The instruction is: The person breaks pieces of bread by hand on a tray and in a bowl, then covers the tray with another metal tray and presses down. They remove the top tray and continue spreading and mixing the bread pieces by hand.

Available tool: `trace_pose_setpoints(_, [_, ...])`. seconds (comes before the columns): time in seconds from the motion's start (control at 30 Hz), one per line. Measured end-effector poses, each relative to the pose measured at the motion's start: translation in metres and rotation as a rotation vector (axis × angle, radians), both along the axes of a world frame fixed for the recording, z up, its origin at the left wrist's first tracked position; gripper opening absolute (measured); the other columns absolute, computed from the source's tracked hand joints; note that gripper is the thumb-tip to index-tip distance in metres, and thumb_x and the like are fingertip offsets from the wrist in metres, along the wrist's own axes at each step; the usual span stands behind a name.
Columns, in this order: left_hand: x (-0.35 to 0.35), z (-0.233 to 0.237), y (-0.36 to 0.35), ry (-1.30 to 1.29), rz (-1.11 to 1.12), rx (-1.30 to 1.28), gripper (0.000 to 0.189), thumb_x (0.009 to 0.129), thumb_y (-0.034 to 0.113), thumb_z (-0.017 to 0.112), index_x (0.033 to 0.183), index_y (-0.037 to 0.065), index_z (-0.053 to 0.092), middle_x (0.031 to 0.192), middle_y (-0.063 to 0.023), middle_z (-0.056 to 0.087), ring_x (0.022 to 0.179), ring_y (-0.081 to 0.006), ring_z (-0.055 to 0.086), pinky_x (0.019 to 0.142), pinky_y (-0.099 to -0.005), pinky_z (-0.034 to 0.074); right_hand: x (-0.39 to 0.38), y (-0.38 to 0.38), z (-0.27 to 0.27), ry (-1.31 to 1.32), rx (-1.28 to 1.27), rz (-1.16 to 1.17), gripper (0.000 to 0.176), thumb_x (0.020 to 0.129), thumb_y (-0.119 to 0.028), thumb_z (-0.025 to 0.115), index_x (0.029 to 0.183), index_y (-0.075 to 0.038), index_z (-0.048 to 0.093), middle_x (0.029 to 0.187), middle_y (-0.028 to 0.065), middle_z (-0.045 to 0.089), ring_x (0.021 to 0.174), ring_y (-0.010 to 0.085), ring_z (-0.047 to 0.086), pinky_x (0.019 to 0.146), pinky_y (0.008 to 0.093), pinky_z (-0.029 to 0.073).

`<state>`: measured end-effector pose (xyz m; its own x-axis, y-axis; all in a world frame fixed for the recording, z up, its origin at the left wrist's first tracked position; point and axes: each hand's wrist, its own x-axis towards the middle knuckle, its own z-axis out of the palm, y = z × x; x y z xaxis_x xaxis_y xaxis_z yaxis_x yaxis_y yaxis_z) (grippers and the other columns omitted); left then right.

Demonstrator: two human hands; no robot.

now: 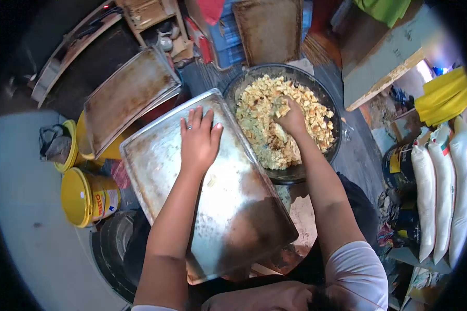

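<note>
A large metal baking tray [228,207] lies at a slant in front of me, its surface bare and shiny. On its upper part my left hand [198,140] rests flat, fingers spread, a ring on one finger. To the right stands a wide black basin [335,111] full of cubed bread pieces [264,98], some of them greenish. My right hand [290,116] is in the basin, its fingers curled around some bread pieces. The tray's upper right edge lies against the basin's left side.
Stacked trays [129,96] stand at the upper left, above a yellow-lidded bucket [77,197]. Another tray [269,31] leans behind the basin. Full white sacks [424,197] stand at the right, below a yellow cloth [445,97]. A black tub [109,254] is at the lower left.
</note>
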<state>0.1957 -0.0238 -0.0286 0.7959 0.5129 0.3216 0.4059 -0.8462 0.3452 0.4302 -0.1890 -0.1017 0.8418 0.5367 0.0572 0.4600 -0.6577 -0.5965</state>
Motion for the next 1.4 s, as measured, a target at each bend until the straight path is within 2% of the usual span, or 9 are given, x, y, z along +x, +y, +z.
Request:
trace_pose_setpoints(0.13, [-0.009, 0.002, 0.014, -0.159, -0.033, -0.130, 0.046, 0.095, 0.034, 0.047, 0.128, 0.003, 0.052, 0.135, -0.0196, 0.048, 0.130, -0.0344, 0.040, 0.110, -0.0498, 0.023, -0.049, 0.015, 0.090, -0.106, 0.338, 0.202, 0.068, 0.061, -0.016, 0.084, 0.122, -0.015, 0.053, 0.114, 0.0159, 0.056, 0.106, 0.0344, 0.056, 0.093, 0.0386, 0.046])
trace_pose_setpoints(0.23, [-0.027, 0.016, 0.015, -0.512, -0.099, -1.206, 0.050, 0.099, 0.041, 0.043, 0.126, 0.001, 0.054, 0.128, -0.0136, 0.054, 0.123, -0.0241, 0.047, 0.105, -0.0352, 0.032, -0.105, 0.033, 0.140, 0.032, 0.323, 0.441, 0.070, 0.058, -0.015, 0.083, 0.122, -0.013, 0.055, 0.117, 0.0152, 0.056, 0.109, 0.0321, 0.056, 0.095, 0.0377, 0.045])
trace_pose_setpoints(0.33, [-0.069, 0.030, 0.021, -0.499, -0.081, -1.005, 0.055, 0.099, 0.046, 0.038, 0.126, 0.000, 0.053, 0.125, -0.0123, 0.056, 0.118, -0.0235, 0.050, 0.104, -0.0349, 0.034, -0.155, 0.052, 0.151, 0.034, 0.287, 0.595, 0.077, 0.052, -0.017, 0.083, 0.124, -0.014, 0.055, 0.121, 0.0148, 0.056, 0.109, 0.0332, 0.056, 0.094, 0.0385, 0.047])
trace_pose_setpoints(0.47, [-0.112, 0.037, 0.012, -0.763, 0.028, -1.427, 0.066, 0.097, 0.054, 0.036, 0.135, 0.000, 0.042, 0.125, -0.0169, 0.051, 0.115, -0.0246, 0.049, 0.102, -0.0380, 0.037, -0.201, 0.069, 0.155, 0.020, 0.196, 0.706, 0.072, 0.054, -0.026, 0.083, 0.120, -0.014, 0.056, 0.112, 0.0164, 0.060, 0.102, 0.0351, 0.060, 0.087, 0.0419, 0.049])
trace_pose_setpoints(0.67, [-0.144, 0.016, 0.011, -0.857, -0.024, -1.413, 0.062, 0.096, 0.049, 0.043, 0.133, 0.000, 0.042, 0.120, -0.0141, 0.054, 0.109, -0.0208, 0.052, 0.099, -0.0340, 0.039, -0.232, 0.077, 0.146, -0.019, 0.016, 0.720, 0.067, 0.060, -0.046, 0.081, 0.115, -0.015, 0.058, 0.094, 0.0150, 0.066, 0.097, 0.0325, 0.061, 0.084, 0.0443, 0.046])
trace_pose_setpoints(0.93, [-0.148, 0.018, -0.003, -0.794, 0.114, -1.229, 0.053, 0.096, 0.043, 0.048, 0.130, 0.002, 0.049, 0.121, -0.0109, 0.057, 0.111, -0.0178, 0.051, 0.096, -0.0305, 0.039, -0.279, 0.028, 0.130, -0.335, -0.102, 0.832, 0.083, 0.067, -0.062, 0.070, 0.135, -0.021, 0.047, 0.142, 0.0161, 0.037, 0.135, 0.0347, 0.028, 0.106, 0.0607, 0.021])
trace_pose_setpoints(1.17, [-0.153, 0.012, -0.007, -0.705, 0.035, -1.029, 0.042, 0.095, 0.034, 0.054, 0.124, 0.003, 0.056, 0.124, -0.0103, 0.056, 0.119, -0.0204, 0.048, 0.099, -0.0324, 0.038, -0.302, -0.032, 0.121, -0.438, -0.223, 1.090, 0.076, 0.075, -0.053, 0.067, 0.139, -0.021, 0.041, 0.147, 0.0130, 0.033, 0.139, 0.0334, 0.025, 0.106, 0.0678, 0.014])
trace_pose_setpoints(1.23, [-0.154, 0.011, -0.006, -0.560, -0.079, -0.647, 0.037, 0.089, 0.026, 0.063, 0.118, 0.004, 0.061, 0.126, -0.0160, 0.055, 0.118, -0.0268, 0.050, 0.103, -0.0353, 0.035, -0.296, -0.044, 0.125, -0.420, -0.174, 1.206, 0.068, 0.076, -0.044, 0.070, 0.135, -0.022, 0.046, 0.147, 0.0098, 0.034, 0.138, 0.0316, 0.027, 0.107, 0.0664, 0.014])
trace_pose_setpoints(1.4, [-0.159, 0.017, -0.017, -0.313, -0.125, -0.375, 0.036, 0.086, 0.025, 0.065, 0.117, 0.006, 0.064, 0.134, -0.0172, 0.048, 0.130, -0.0344, 0.037, 0.108, -0.0423, 0.028, -0.266, -0.061, 0.109, -0.351, -0.013, 1.386, 0.057, 0.080, -0.044, 0.066, 0.131, -0.024, 0.050, 0.147, 0.0093, 0.034, 0.137, 0.0313, 0.029, 0.109, 0.0631, 0.015])
